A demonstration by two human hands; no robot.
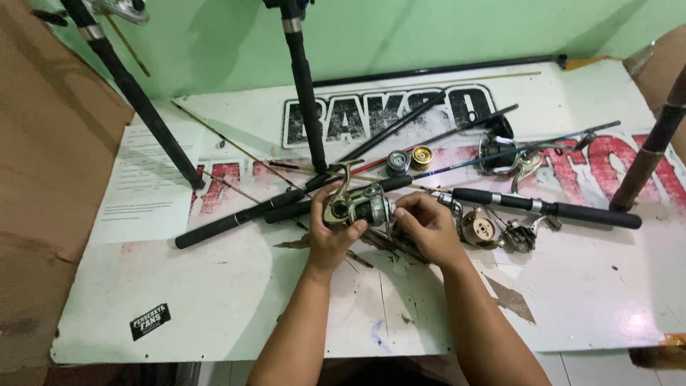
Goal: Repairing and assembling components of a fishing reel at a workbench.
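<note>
My left hand (330, 239) grips a metallic spinning fishing reel (355, 205) from below and the left, with its bail wire arching up over the body. My right hand (427, 227) closes on the right end of the same reel, fingertips at the spool. The reel hovers just above a white board (214, 300) that serves as the work surface. A black fishing rod handle (236, 220) lies right behind my left hand.
Several black rods cross the board, one (550, 209) to the right of my hands. Loose reel parts lie nearby: a brass-coloured spool (478, 229), a small gold spool (421, 155), another reel (509, 156). Upright rods (304, 86) stand behind. A paper sheet (146, 179) lies at left.
</note>
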